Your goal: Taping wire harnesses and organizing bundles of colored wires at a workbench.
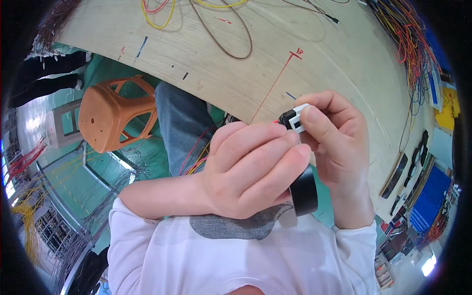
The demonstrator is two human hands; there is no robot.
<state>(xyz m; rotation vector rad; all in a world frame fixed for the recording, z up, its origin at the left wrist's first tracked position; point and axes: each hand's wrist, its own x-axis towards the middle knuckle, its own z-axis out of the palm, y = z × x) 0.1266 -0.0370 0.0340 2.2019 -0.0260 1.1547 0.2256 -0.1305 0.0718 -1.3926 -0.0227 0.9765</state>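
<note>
My right hand (339, 140) pinches a small white plastic connector piece (296, 117) between thumb and index finger. A black connector part (285, 118) sits against it, beside the fingertips of my left hand (253, 164). That hand is closed, its curled fingers hiding most of what they grip. A bit of red shows next to the black part. Under my left hand's fingers is a black roll (305, 192), like tape; how it is held is hidden. Red and yellow wires (199, 160) come out below my left wrist and forearm.
A wooden board table (216, 73) with red and blue marks lies ahead. Loose yellow and brown wires (241, 51) rest on its far part. Wire bundles (418, 54) hang at the right edge. An orange stool (105, 118) stands at left, near another person's legs (49, 73).
</note>
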